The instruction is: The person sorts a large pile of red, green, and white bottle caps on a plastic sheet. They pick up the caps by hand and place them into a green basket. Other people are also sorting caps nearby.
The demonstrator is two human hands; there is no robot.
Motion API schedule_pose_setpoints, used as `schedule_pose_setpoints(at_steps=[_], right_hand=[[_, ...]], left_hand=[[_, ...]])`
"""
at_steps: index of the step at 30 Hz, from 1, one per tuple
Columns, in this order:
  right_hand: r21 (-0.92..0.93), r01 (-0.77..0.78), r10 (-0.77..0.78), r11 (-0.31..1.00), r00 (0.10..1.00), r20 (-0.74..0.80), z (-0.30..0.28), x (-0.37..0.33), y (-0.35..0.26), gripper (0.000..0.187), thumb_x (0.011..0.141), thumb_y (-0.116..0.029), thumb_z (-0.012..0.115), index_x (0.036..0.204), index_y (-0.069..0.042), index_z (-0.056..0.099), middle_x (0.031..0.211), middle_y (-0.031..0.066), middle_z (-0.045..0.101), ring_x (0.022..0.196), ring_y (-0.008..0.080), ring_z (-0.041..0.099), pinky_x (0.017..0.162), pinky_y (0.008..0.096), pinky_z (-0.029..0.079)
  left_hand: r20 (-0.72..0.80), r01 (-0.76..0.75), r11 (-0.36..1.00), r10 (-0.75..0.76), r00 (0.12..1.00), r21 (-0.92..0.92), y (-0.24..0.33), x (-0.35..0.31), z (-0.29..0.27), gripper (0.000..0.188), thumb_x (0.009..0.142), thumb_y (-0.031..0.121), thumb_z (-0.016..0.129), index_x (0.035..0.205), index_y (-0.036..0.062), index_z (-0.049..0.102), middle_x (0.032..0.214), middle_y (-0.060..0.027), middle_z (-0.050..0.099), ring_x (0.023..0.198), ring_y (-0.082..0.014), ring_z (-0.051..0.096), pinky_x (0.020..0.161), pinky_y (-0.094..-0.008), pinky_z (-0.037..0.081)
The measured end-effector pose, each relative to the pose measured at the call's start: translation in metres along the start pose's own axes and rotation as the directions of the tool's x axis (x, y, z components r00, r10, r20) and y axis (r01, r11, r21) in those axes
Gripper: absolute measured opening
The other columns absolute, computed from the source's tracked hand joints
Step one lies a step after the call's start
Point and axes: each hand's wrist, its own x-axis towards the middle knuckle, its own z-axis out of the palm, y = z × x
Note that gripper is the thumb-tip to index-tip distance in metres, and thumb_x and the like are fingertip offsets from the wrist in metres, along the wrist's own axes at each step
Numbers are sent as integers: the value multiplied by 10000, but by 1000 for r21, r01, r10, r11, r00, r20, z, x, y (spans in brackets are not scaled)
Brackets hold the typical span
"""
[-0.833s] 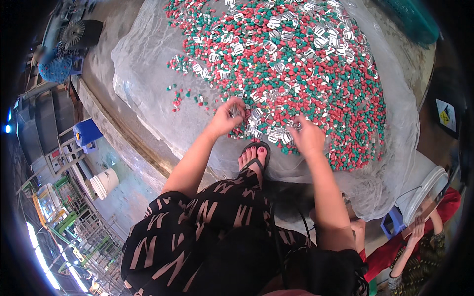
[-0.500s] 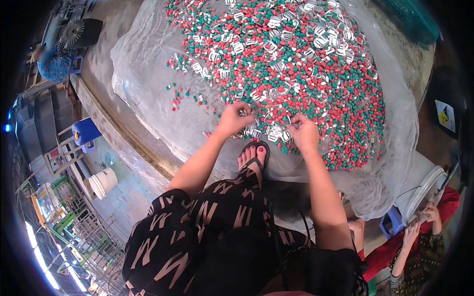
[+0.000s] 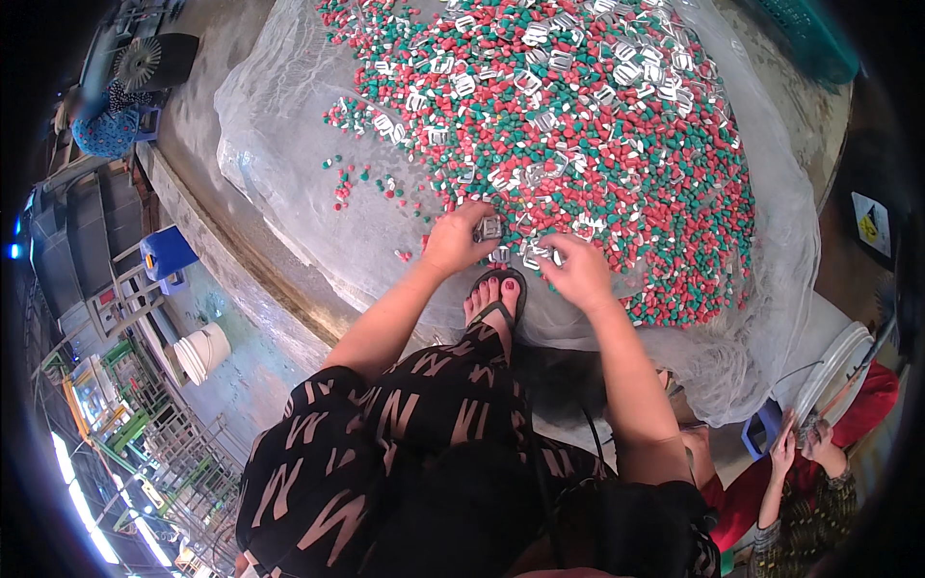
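My left hand [image 3: 457,239] is closed around a small stack of silver slotted metal buckles [image 3: 489,228]. To its right, my right hand [image 3: 579,272] has thumb and fingers pinched at a light metal buckle [image 3: 533,254] low over the sheet. Another buckle [image 3: 499,255] lies between the hands, just beyond my sandalled foot [image 3: 495,294]. Beyond both hands spreads a pile of small red, green and white stone-like pieces [image 3: 597,173], with many similar buckles scattered through it. The pile rests on a translucent mesh sheet [image 3: 289,183].
At the lower right, another person's hands [image 3: 805,445] hold something near a white bucket [image 3: 836,361]. A teal basket [image 3: 809,39] stands at the far right. Leftward are a low concrete ledge [image 3: 231,246], a blue stool [image 3: 169,252], white buckets [image 3: 202,353] and another person [image 3: 104,130].
My right hand has moved left, toward my left hand, to the buckles near my foot. My left hand has turned slightly, showing the buckle stack more clearly.
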Motion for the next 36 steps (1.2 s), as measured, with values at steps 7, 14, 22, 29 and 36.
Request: schedule_pose_setpoints(at_steps=[7, 14, 22, 29, 36], right_hand=[[-533, 37, -107, 845, 989, -101, 25, -5, 0, 280, 678, -212, 750, 927, -131, 652, 906, 65, 563, 829, 251, 599, 690, 371, 500], [639, -109, 233, 762, 966, -114, -25, 12, 13, 138, 785, -125, 657, 901, -54, 631, 780, -1, 594, 643, 143, 572, 579, 302, 490], [577, 371, 75, 728, 793, -604, -25, 19, -37, 285, 703, -110, 534, 954, 5, 605, 1136, 151, 549, 1104, 260, 511, 949, 359, 403], [-56, 369, -216, 928, 408, -887, -57, 24, -64, 432, 823, -336, 553, 1107, -10, 549, 1283, 219, 438, 1233, 378, 398, 1022, 510, 293], [14, 266, -14, 964, 104, -995, -134, -10, -37, 305, 844, -194, 555, 1066, 14, 532, 1217, 206, 471, 1187, 348, 426, 1015, 459, 310]], left_hand=[[367, 356, 188, 28, 930, -915, 2, 2, -22, 443, 780, -17, 598, 1180, 102, 449, 1016, -97, 576, 758, -194, 628, 519, -254, 526], [397, 428, -79, 256, 881, -900, 13, 10, -17, 295, 831, 91, 564, 1106, 70, 459, 1108, -147, 553, 909, -281, 624, 666, -364, 596], [371, 312, -378, -93, 924, -871, 88, 53, 34, 368, 910, 364, 460, 1142, 91, 539, 1095, -124, 598, 1044, -307, 572, 836, -471, 494], [444, 420, -538, 92, 891, -731, 168, 96, 36, 330, 915, 339, 445, 1097, 89, 562, 1067, -97, 590, 1000, -243, 552, 847, -367, 479], [517, 461, -587, 82, 852, -666, 279, 195, 17, 323, 907, 337, 421, 974, 42, 535, 1034, -161, 577, 1001, -301, 557, 892, -463, 490]])
